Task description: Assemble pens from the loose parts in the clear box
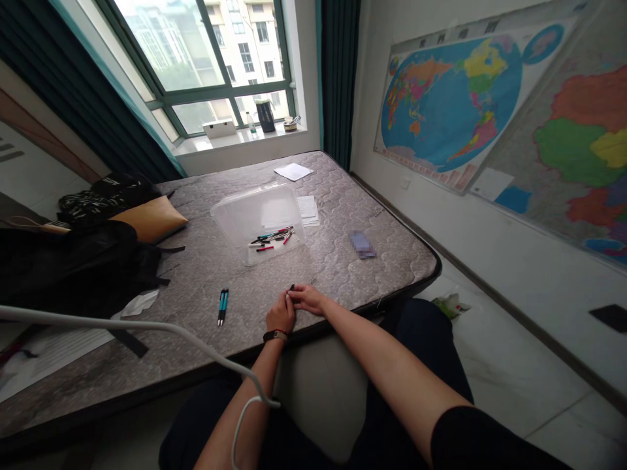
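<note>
My left hand (281,314) and my right hand (307,299) meet near the mattress's front edge, both closed. Between their fingertips a small dark pen-like piece (292,287) pokes out; most of it is hidden by the fingers. To the left, two teal-and-black pens (223,307) lie side by side on the mattress (191,281). Beyond my hands stands a clear plastic bin (228,225), with several loose pens (274,236) in black, red, teal and white at its near side.
White papers (308,210) lie beside the bin, and another sheet (294,172) farther back. A blurred phone-like object (362,245) rests at right. Black bags (73,267) and a tan pouch (151,219) crowd the left. A white cable (181,331) crosses in front of my left forearm.
</note>
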### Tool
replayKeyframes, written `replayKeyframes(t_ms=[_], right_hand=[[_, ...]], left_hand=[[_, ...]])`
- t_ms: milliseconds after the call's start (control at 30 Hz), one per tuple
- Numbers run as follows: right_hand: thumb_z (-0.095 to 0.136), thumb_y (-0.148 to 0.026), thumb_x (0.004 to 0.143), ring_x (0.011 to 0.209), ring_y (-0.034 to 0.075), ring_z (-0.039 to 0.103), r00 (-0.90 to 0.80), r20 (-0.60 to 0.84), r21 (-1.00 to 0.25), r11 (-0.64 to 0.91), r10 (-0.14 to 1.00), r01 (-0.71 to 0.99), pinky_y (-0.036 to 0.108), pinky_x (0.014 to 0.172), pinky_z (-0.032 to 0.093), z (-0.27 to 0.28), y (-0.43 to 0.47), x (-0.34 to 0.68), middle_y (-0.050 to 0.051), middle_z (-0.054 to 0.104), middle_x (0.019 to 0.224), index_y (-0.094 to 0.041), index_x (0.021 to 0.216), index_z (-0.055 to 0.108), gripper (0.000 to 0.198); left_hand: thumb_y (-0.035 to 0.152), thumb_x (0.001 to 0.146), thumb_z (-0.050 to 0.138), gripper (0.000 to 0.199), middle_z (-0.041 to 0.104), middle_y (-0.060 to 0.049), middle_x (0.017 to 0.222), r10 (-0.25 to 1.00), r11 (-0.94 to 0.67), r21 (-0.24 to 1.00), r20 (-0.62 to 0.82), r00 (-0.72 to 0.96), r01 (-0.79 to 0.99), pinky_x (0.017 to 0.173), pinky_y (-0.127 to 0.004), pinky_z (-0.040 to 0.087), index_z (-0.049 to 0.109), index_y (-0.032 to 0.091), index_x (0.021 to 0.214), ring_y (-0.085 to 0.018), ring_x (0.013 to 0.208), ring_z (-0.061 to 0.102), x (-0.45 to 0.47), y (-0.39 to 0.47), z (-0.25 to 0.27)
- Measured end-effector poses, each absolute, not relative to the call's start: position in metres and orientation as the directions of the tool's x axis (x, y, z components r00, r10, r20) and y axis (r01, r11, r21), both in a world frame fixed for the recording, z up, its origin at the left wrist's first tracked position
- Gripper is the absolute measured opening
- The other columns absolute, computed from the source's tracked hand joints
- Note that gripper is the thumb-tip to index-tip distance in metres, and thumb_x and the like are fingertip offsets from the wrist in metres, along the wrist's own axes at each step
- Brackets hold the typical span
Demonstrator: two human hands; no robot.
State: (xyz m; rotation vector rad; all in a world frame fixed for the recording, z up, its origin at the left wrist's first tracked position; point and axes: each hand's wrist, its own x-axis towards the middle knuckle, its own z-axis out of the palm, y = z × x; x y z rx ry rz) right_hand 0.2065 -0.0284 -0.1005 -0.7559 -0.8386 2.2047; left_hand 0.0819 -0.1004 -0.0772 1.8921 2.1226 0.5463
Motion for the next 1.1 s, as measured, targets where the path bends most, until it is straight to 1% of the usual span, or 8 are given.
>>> replayKeyframes(t_ms=[100, 267, 400, 567, 767, 833, 1000, 1100], right_hand=[[0.086, -0.033, 0.059, 0.08, 0.014, 0.061, -0.562, -0.282, -0.747, -0.546, 0.778, -0.38, 0.033, 0.079, 0.049, -0.102, -0.028, 0.203, -0.001, 0.065, 0.08, -0.015, 0.081, 0.065, 0.035], [0.085, -0.03, 0.061, 0.084, 0.014, 0.061, -0.621, -0.242, -0.724, -0.565, 0.746, -0.396, 0.031, 0.081, 0.048, -0.1, -0.031, 0.206, 0.002, 0.067, 0.09, -0.017, 0.096, 0.069, 0.04], [0.084, -0.031, 0.061, 0.083, 0.015, 0.061, -0.576, -0.253, -0.74, -0.539, 0.778, -0.403, 0.032, 0.082, 0.048, -0.1, -0.033, 0.205, 0.001, 0.067, 0.085, -0.017, 0.088, 0.069, 0.034], [0.084, -0.034, 0.06, 0.081, 0.015, 0.06, -0.513, -0.271, -0.765, -0.506, 0.814, -0.398, 0.031, 0.079, 0.048, -0.1, -0.036, 0.2, 0.0, 0.065, 0.082, -0.017, 0.083, 0.067, 0.034], [0.082, -0.038, 0.065, 0.083, 0.014, 0.059, -0.527, -0.234, -0.752, -0.495, 0.817, -0.434, 0.028, 0.075, 0.048, -0.097, -0.039, 0.201, 0.002, 0.064, 0.085, -0.017, 0.089, 0.068, 0.035], [0.081, -0.041, 0.065, 0.082, 0.014, 0.059, -0.493, -0.242, -0.761, -0.479, 0.835, -0.438, 0.028, 0.073, 0.048, -0.096, -0.04, 0.199, 0.002, 0.064, 0.085, -0.017, 0.087, 0.067, 0.035], [0.079, -0.044, 0.067, 0.08, 0.014, 0.059, -0.425, -0.275, -0.815, -0.443, 0.862, -0.373, 0.026, 0.07, 0.049, -0.093, -0.043, 0.194, 0.002, 0.065, 0.083, -0.017, 0.085, 0.068, 0.035], [0.078, -0.043, 0.068, 0.077, 0.015, 0.061, -0.481, -0.252, -0.89, -0.396, 0.84, -0.225, 0.027, 0.069, 0.05, -0.088, -0.031, 0.202, 0.003, 0.067, 0.084, -0.017, 0.086, 0.07, 0.033]], left_hand=[[0.036, 0.1, 0.027, 0.039, 0.068, -0.014, 0.101, 0.989, 0.083, 0.454, 0.068, -0.128, 0.887, 0.062, -0.028, 0.032, 0.056, 0.018, 0.119, -0.021, 0.078, 0.061, 0.082, -0.1, -0.077], [0.035, 0.099, 0.031, 0.041, 0.065, -0.016, 0.116, 0.985, 0.088, 0.504, 0.084, -0.15, 0.859, 0.064, -0.029, 0.034, 0.049, 0.019, 0.132, -0.022, 0.082, 0.063, 0.082, -0.099, -0.078], [0.032, 0.1, 0.031, 0.04, 0.065, -0.017, 0.117, 0.984, 0.069, 0.548, 0.1, -0.147, 0.833, 0.067, -0.03, 0.036, 0.052, 0.017, 0.13, -0.023, 0.087, 0.063, 0.082, -0.099, -0.079], [0.032, 0.1, 0.029, 0.04, 0.064, -0.017, 0.119, 0.984, 0.067, 0.535, 0.106, -0.146, 0.842, 0.069, -0.03, 0.036, 0.053, 0.016, 0.128, -0.022, 0.09, 0.063, 0.082, -0.099, -0.079], [0.033, 0.1, 0.03, 0.04, 0.064, -0.017, 0.121, 0.984, 0.064, 0.526, 0.107, -0.141, 0.848, 0.07, -0.031, 0.037, 0.051, 0.017, 0.13, -0.023, 0.092, 0.063, 0.082, -0.099, -0.079], [0.034, 0.1, 0.029, 0.04, 0.064, -0.017, 0.12, 0.985, 0.07, 0.517, 0.1, -0.142, 0.853, 0.07, -0.031, 0.037, 0.052, 0.017, 0.129, -0.023, 0.093, 0.063, 0.082, -0.099, -0.08], [0.034, 0.1, 0.028, 0.04, 0.067, -0.015, 0.114, 0.983, 0.107, 0.494, 0.075, -0.165, 0.863, 0.068, -0.029, 0.038, 0.053, 0.018, 0.127, -0.022, 0.09, 0.065, 0.082, -0.098, -0.079], [0.036, 0.101, 0.026, 0.039, 0.069, -0.012, 0.105, 0.982, 0.135, 0.466, 0.051, -0.179, 0.874, 0.067, -0.028, 0.037, 0.053, 0.021, 0.125, -0.021, 0.088, 0.066, 0.081, -0.097, -0.079]])
